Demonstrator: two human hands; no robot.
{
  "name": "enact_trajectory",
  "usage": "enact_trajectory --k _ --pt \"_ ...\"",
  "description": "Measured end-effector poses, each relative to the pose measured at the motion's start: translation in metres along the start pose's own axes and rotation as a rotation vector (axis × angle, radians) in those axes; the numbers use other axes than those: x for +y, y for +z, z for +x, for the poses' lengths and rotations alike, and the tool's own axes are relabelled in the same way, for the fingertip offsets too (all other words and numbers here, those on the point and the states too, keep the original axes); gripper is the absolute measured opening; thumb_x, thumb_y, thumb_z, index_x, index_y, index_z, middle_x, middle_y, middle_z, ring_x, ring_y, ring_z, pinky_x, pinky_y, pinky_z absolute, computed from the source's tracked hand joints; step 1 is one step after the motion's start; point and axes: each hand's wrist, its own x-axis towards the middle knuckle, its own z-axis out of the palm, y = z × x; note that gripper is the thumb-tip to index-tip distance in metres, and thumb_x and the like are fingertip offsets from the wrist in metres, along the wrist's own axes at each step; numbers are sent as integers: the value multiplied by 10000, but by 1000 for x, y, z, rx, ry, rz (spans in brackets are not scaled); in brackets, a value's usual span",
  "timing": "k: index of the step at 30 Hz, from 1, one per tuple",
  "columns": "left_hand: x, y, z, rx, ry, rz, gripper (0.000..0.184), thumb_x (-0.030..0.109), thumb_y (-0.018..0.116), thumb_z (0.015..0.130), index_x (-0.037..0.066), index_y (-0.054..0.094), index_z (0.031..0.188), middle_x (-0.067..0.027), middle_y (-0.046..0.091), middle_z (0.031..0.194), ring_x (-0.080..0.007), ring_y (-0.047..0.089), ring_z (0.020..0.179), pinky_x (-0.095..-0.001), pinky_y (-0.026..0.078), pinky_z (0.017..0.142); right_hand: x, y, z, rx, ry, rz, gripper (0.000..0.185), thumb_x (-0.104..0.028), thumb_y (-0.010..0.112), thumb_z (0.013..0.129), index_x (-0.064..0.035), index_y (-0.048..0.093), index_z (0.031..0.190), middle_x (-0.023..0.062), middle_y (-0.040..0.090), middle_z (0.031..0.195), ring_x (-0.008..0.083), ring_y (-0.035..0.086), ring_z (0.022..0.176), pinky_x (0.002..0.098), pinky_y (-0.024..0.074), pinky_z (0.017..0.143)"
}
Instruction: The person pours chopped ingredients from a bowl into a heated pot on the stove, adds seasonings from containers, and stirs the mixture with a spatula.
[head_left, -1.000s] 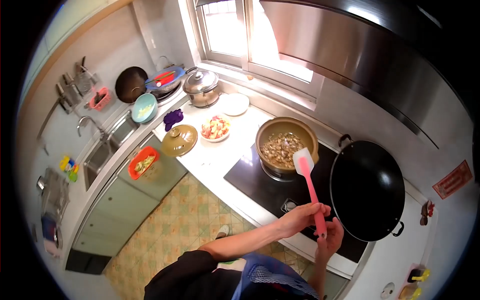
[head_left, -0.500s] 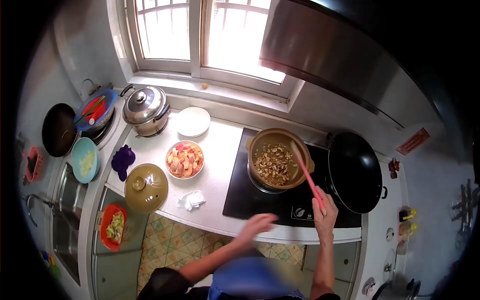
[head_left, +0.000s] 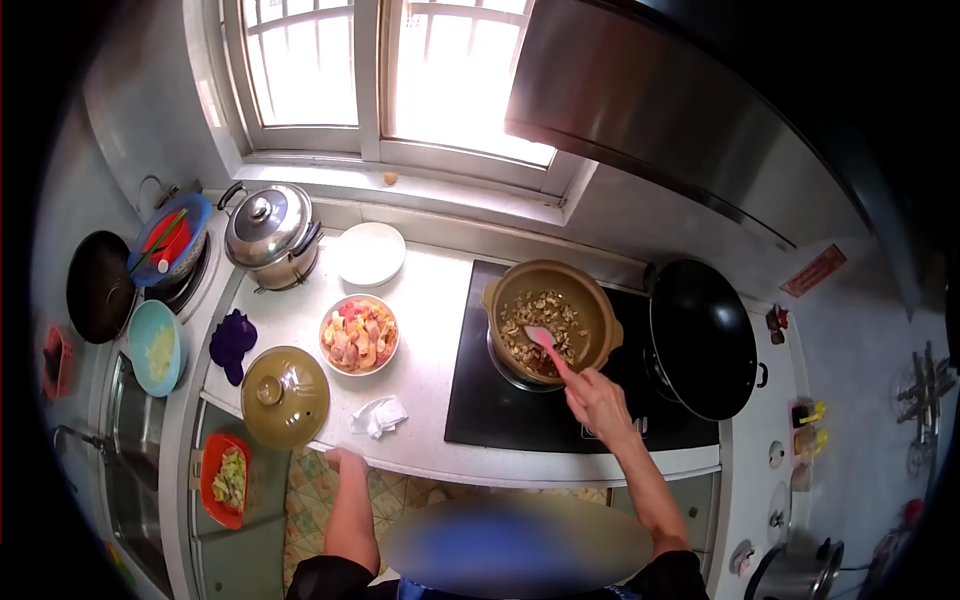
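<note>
My right hand (head_left: 600,405) grips the handle of a pink spatula (head_left: 545,340), its blade down among browned chopped pieces (head_left: 545,310) in a brown clay pot (head_left: 606,300). The pot stands on the black cooktop (head_left: 475,410). My left hand (head_left: 346,460) is low at the counter's front edge, just below the brown pot lid (head_left: 303,400) and a crumpled white tissue (head_left: 380,416). Its fingers are too small and tucked in to show whether they hold anything. Behind the tissue sits a bowl of raw meat chunks (head_left: 360,335).
A black wok (head_left: 705,340) stands right of the clay pot. A white plate (head_left: 371,253), a lidded steel pot (head_left: 268,235) and a purple cloth (head_left: 233,345) are on the left. An orange basket of chopped vegetables (head_left: 213,500) hangs below; a pale blue bowl (head_left: 180,375) stands by the sink.
The spatula has swung from the pot's right rim into the middle of the food, my right hand moving left and up with it. My left hand has moved left to the counter edge.
</note>
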Motion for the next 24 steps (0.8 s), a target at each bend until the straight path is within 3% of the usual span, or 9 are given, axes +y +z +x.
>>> enact_trajectory --k 1,2,8,10,14,16,19,24 --pt "10 10 -34 291 24 194 410 216 340 886 -16 604 1097 -132 632 1079 -291 626 941 -372 537 797 2 -5 3 -1 49 -17 375 -38 629 758 -100 585 1125 104 524 775 293 583 685 388 489 590" --pt "9 13 -37 408 49 263 402 214 343 884 -8 608 1089 -127 634 1070 -286 627 936 -371 537 790 9 -6 1 38 6 -56 400 -42 647 739 -102 589 1130 95 526 764 285 586 675 385 493 591" --pt "-1 3 0 515 111 511 354 205 361 873 42 630 1036 -102 649 1014 -257 635 908 -367 537 749 -23 -14 -10 -55 21 58 386 -58 657 730 -87 588 1109 99 522 749 283 586 675 375 493 583" --pt "-5 0 12 542 116 622 340 201 367 870 58 637 1019 -94 654 995 -248 638 898 -366 537 735 -13 0 9 -11 57 -76 357 -53 636 749 -87 585 1101 103 514 738 289 578 656 383 483 565" --pt "-13 -3 43 610 132 1053 316 195 380 862 91 652 984 -77 664 958 -229 643 879 -363 537 708 -17 -21 3 -37 89 -44 352 -51 637 741 -100 607 1088 100 512 728 287 582 653 378 487 573" --pt "-11 1 35 454 147 1788 276 221 449 839 142 659 999 -36 655 973 -194 622 899 -365 518 705 -28 -22 -2 -49 55 63 342 -52 644 731 -101 627 1070 98 521 727 286 586 650 375 492 579" --pt "3 10 6 -201 198 3088 299 306 648 774 270 668 1071 74 621 1045 -105 556 971 -373 462 718 -18 -11 11 -8 101 -19 335 -57 651 732 -101 633 1064 103 543 747 294 595 656 381 492 578" --pt "-6 5 42 -250 109 3174 299 288 656 760 275 674 1059 78 619 1030 -113 555 961 -396 459 719 -12 -17 27 137 217 -36 328 -64 632 777 -94 619 1104 122 572 777 316 594 676 381 486 588"
